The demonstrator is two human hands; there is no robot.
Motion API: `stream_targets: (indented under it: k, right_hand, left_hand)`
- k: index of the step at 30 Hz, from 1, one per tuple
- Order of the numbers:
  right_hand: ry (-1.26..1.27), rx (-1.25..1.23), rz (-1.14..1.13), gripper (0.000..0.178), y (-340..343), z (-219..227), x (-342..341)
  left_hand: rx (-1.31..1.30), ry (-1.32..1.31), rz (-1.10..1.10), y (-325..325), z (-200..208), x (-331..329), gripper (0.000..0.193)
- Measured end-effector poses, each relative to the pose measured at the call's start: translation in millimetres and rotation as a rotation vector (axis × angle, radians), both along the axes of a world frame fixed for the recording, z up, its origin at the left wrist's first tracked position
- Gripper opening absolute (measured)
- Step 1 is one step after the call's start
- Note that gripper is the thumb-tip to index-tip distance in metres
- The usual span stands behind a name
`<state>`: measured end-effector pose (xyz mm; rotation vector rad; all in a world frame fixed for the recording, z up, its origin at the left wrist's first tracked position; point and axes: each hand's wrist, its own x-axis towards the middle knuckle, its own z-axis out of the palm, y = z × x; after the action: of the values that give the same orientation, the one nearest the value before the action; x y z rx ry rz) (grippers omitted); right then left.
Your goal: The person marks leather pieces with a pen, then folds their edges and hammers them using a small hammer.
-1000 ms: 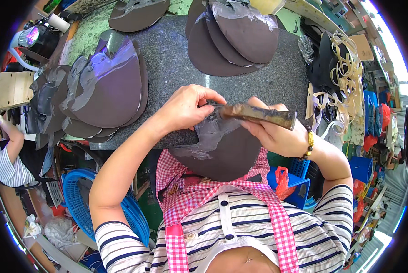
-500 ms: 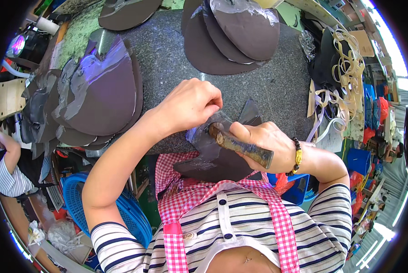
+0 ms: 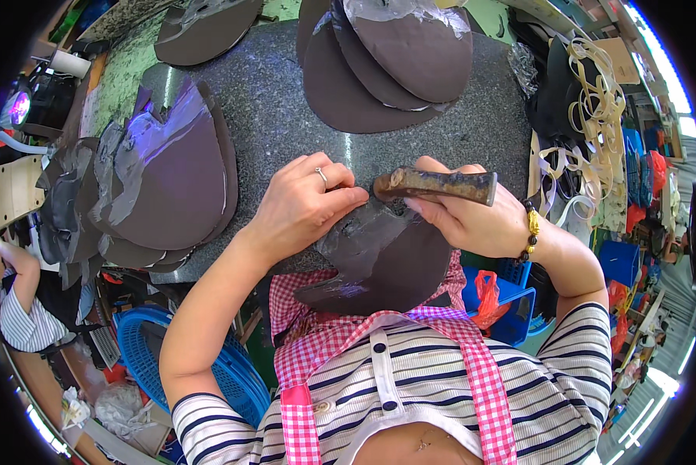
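A dark brown sheet piece [image 3: 394, 267] with grey, glue-smeared film along its far part lies at the table's near edge, against my apron. My left hand [image 3: 305, 205] is closed in a pinch at the far edge of this piece, and its fingertips hide what exactly they grip. Just right of it, my right hand [image 3: 480, 213] is wrapped round a worn hammer [image 3: 441, 184]. The rusty head lies crosswise above my fingers, with its rounded end close to my left fingertips. Most of the handle is hidden by the hand.
Stacks of similar brown pieces lie at the left [image 3: 173, 182] and far middle [image 3: 410, 58] of the speckled stone slab [image 3: 270, 101]. Loose pale straps [image 3: 596, 101] hang at the right. Blue baskets [image 3: 150, 341] stand below the table. Another person's arm [image 3: 24, 271] shows at far left.
The hammer has risen and swung toward the far right, its head now nearly level across the view. My left hand has turned and moved slightly nearer; the piece's film lies flatter.
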<state>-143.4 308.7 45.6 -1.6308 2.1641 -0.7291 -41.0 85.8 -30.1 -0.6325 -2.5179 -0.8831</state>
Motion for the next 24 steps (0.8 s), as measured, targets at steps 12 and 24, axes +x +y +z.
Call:
stream_targets:
  k: [12, 24]
  right_hand:
    - [-0.076, 0.123, 0.011, 0.019, -5.8, -11.5, -7.7]
    - [0.063, -0.021, 0.020, 0.017, -5.9, -8.6, 13.4]
  left_hand:
    - [-0.022, -0.004, 0.125, 7.4, 0.8, 10.5, 0.021]
    - [-0.112, 0.059, 0.217, 21.6, -3.3, 32.0, 0.021]
